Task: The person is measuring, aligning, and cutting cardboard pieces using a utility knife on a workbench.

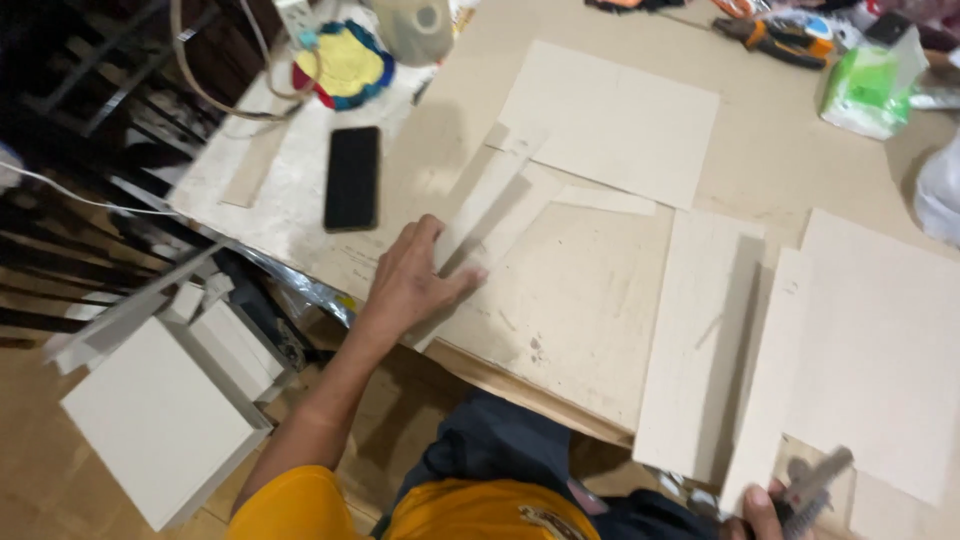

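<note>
My left hand (412, 282) rests on the near left part of the table, its fingers and thumb closed on the lower end of a narrow pale cardboard strip (492, 196) that runs up and to the right. My right hand (762, 512) shows only partly at the bottom edge, gripping a grey utility knife (815, 482) that points up and right. Flat cardboard sheets lie between and beyond the hands: a large one (610, 120) at the back, a long one (700, 340) near the front edge, and a big one (880, 350) at the right.
A black phone (352, 178) lies left of the strip. A colourful round pad (345, 65), a green tissue pack (868, 88) and an orange-black tool (785, 40) sit at the back. White boxes (160, 420) stand on the floor at the left.
</note>
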